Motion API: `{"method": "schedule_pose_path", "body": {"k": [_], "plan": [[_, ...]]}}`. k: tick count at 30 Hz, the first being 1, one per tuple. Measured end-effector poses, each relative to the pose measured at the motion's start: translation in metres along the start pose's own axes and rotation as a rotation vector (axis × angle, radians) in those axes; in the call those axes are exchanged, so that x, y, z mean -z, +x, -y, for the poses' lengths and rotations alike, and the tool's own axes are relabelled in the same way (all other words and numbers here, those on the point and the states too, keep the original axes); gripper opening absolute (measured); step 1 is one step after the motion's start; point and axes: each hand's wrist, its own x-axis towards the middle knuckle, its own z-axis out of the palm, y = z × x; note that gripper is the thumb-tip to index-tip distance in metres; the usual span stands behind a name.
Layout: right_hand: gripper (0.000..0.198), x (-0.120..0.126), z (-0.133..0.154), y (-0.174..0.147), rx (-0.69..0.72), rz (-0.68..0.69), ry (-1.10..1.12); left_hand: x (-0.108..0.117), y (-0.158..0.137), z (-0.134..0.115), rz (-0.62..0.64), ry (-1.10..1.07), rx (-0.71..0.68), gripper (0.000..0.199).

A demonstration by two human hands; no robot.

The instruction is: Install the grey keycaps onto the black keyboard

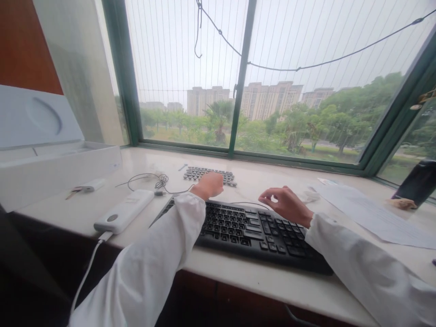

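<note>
A black keyboard (259, 231) lies along the front of the white ledge. Many of its key positions on the left show bare sockets, while the number pad on the right still has caps. Beyond it, loose black keycaps (195, 173) are laid out in rows. My left hand (210, 185) is curled at the near edge of those rows; its fingertips are hidden behind the hand. Over the keyboard's right end, my right hand (288, 204) has thumb and forefinger bent together in a ring. Anything pinched there is too small to make out.
Left of the keyboard are a white power bank (126, 212) with a cable, a coiled grey cord (161, 180) and keys (75, 193). An open white box (57, 168) stands far left. Paper sheets (368, 213) and a dark bottle (417, 184) lie right. Behind rises a window (233, 104).
</note>
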Motion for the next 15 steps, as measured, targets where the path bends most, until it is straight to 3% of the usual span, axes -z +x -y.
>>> {"method": "schedule_pose_path", "body": {"k": [4,9,15], "plan": [[0.028,-0.019,-0.009,0.049,-0.074,0.158,-0.129,-0.002,0.001,-0.003,-0.01,0.033,-0.013,0.021],[0.034,-0.055,-0.033,0.114,-0.161,0.225,-0.171,-0.003,0.003,-0.006,-0.03,0.071,-0.009,0.022],[0.03,-0.078,-0.04,0.137,-0.185,0.252,-0.171,-0.004,0.004,-0.007,-0.045,0.067,-0.047,0.025]]}}
